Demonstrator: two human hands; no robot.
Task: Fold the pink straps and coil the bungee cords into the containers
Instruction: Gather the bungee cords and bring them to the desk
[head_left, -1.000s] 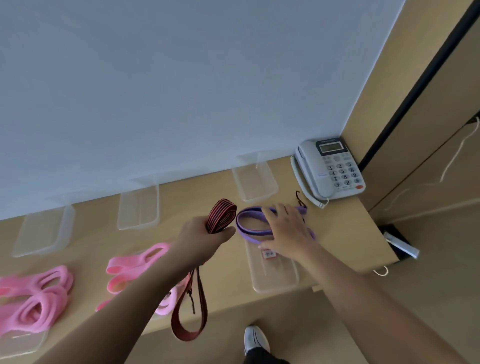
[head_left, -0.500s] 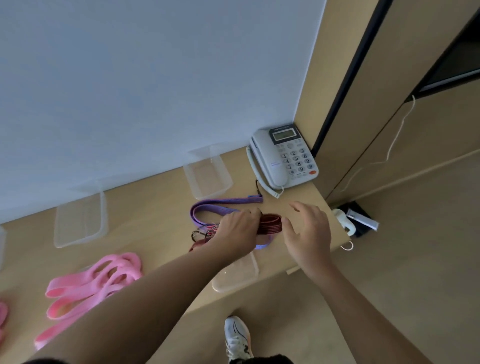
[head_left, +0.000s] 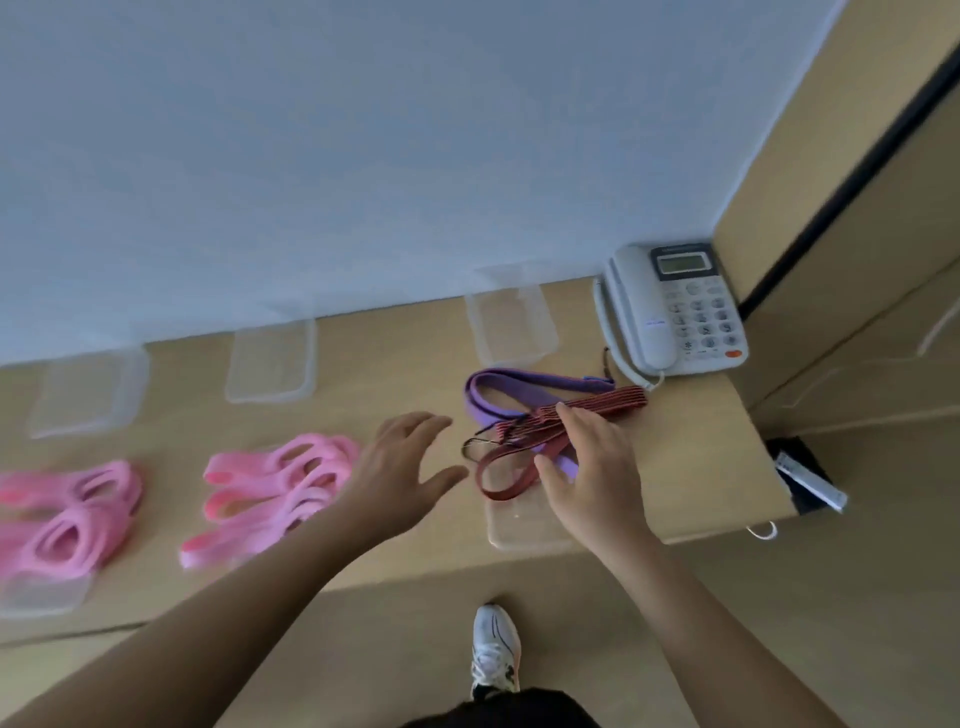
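Note:
A red-and-black striped bungee cord (head_left: 582, 413) lies loosely on the wooden desk, partly across a purple strap (head_left: 511, 389) and the far end of a clear container (head_left: 524, 525) at the desk's front edge. My right hand (head_left: 592, 473) hovers over the cord with fingers spread, fingertips at the cord. My left hand (head_left: 402, 473) is open just left of the cord, holding nothing. Pink straps (head_left: 280, 483) lie in a heap to the left, with another pink heap (head_left: 67, 514) at the far left.
Three clear empty containers (head_left: 511, 322) (head_left: 272, 361) (head_left: 85, 389) line the wall. A grey desk phone (head_left: 675, 306) sits at the back right corner. Another clear container (head_left: 41, 592) is under the far-left pink heap. My shoe (head_left: 493, 649) is on the floor below the desk edge.
My left hand has let go of the red bungee cord, which now lies uncoiled on the desk. Both hands are open over it, and the view has swung back left.

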